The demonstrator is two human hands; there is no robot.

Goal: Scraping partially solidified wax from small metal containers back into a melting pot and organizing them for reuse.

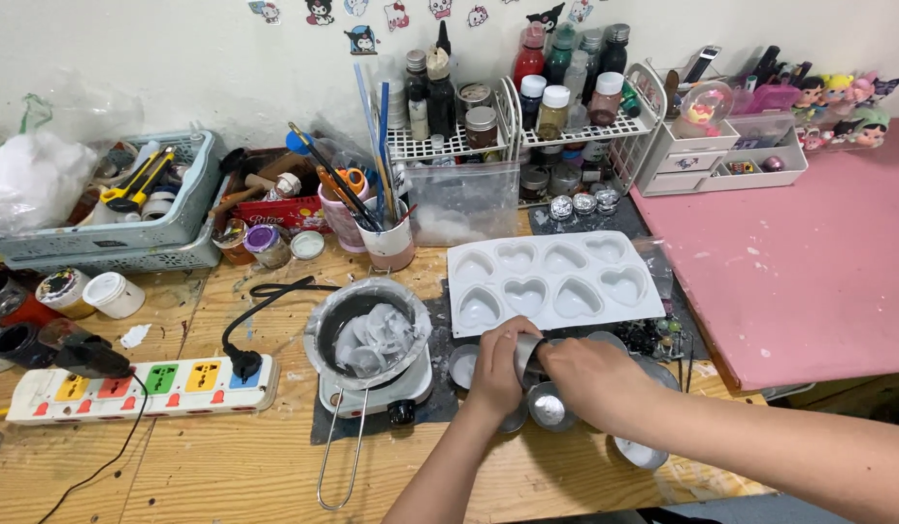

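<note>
far to my left the white power strip (139, 386) lies flat on the wooden table (226, 466), its black plug (243, 363) seated, well apart from my hands. next comes the small metal pot (369, 334) on the little hot plate (376, 390), pale lumps of wax (374, 340) sitting in it, its wire handle (341, 456) pointing toward me; i judge it wise to keep my forearm off that handle so nothing tips.

my left hand (496, 367) is curled around a small round metal tin (529, 355), fingers wrapped on its side. my right hand (587, 376) meets it from the other side, closed on the same tin, so it is held between both, just above the other tins (549, 408) clustered on the dark mat (440, 398). i cannot tell whether it is tilted or level. to do this well, i think i should grip by the wall, not the rim, and keep it steady over the mat.

just behind my hands the white heart mould (556, 279) lies flat, its cavities looking empty.
</note>
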